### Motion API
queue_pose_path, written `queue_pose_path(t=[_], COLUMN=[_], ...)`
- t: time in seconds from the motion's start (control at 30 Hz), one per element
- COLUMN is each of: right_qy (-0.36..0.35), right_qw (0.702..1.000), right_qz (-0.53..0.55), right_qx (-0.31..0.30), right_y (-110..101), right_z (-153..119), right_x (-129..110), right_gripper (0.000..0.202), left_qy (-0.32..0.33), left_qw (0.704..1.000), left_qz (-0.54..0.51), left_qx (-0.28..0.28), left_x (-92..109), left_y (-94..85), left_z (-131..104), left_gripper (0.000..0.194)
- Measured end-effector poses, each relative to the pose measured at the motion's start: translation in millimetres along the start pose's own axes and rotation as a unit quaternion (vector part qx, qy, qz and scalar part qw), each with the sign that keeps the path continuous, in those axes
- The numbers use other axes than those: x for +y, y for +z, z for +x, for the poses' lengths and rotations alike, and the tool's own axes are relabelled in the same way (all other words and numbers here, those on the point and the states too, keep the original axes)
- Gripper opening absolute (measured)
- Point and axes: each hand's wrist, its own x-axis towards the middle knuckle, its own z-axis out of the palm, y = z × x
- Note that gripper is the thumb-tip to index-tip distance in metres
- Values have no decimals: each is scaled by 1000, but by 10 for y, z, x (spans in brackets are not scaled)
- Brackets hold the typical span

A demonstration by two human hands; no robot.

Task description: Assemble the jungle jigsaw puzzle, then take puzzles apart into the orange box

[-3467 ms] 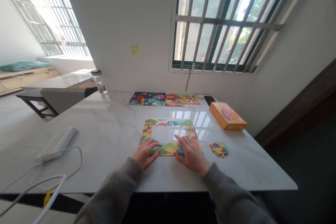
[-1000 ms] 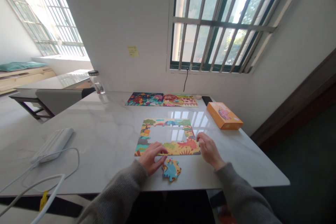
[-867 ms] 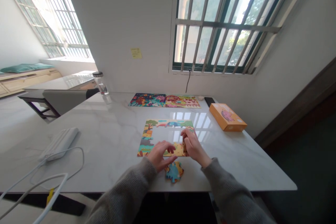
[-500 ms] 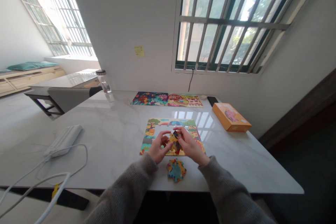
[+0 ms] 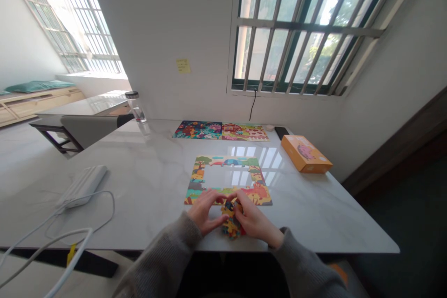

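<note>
- From here, the loose puzzle pieces (image 5: 231, 226) sit between both hands, on the person's side of the puzzle frame (image 5: 193, 189), its long axis left-right
- Right hand (image 5: 256, 221) pinches them
- Left hand (image 5: 204, 213) curves round; whether it grips, I can't tell

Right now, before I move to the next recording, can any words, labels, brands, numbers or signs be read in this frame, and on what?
None can be read with certainty.
Yellow sticky note on the wall: lines of writing, too small and blurred to read.
Orange box: pale marks on its top, possibly lettering, too blurred to read.
Yellow tag by the white cables: no text can be made out.
</note>
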Motion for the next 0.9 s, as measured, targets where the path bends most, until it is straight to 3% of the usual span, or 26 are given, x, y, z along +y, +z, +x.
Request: queue_pose_path(t=[0.17, 0.3, 0.4, 0.53, 0.6, 0.9], right_qy=[-30, -50, -44, -16, 2, -52], right_qw=[999, 997, 993, 984, 975, 958], right_qz=[-21, -61, -107, -170, -213, -276], right_qx=[9, 19, 17, -52, -57, -64], right_y=[84, 24, -123, -290, -303, -183], right_z=[-28, -154, -314, -520, -572, -404], right_x=[82, 76, 40, 45, 65, 101], right_gripper=[39, 38, 40, 84, 96, 81], left_qy=[18, 24, 22, 19, 13, 8], left_qw=[994, 989, 988, 989, 990, 986], left_qz=[105, 131, 130, 110, 105, 142], left_qx=[-33, -66, -83, -97, -98, -91], left_x=[5, 6, -10, -45, -65, -130], left_y=[117, 211, 235, 215, 201, 189], left_z=[-168, -211, -233, -275, -293, -248], left_gripper=[83, 96, 91, 84, 84, 61])
